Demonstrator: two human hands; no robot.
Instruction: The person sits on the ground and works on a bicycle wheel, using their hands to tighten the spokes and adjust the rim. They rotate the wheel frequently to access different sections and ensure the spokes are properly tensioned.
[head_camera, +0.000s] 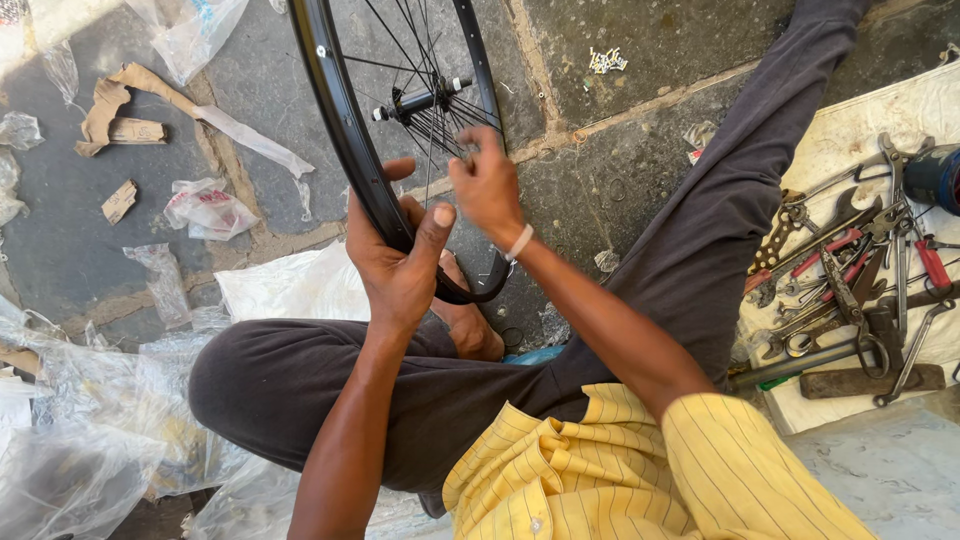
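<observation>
Head view: I see my left hand (398, 262) wrapped around the black rim (345, 140) of the wheel, thumb up, gripping it. My right hand (487, 185) is just beside it, fingers pinched among the spokes (425, 60) below the hub (420, 100). Tools (850, 290) lie on a cloth (850, 120) well right of both hands.

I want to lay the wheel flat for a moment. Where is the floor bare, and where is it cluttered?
Bare stone floor lies between the wheel rim and the outstretched leg. A smaller patch sits between the cardboard scraps and the rim. Crowded: plastic wrappings at the left, and the cloth of tools at the right.
</observation>
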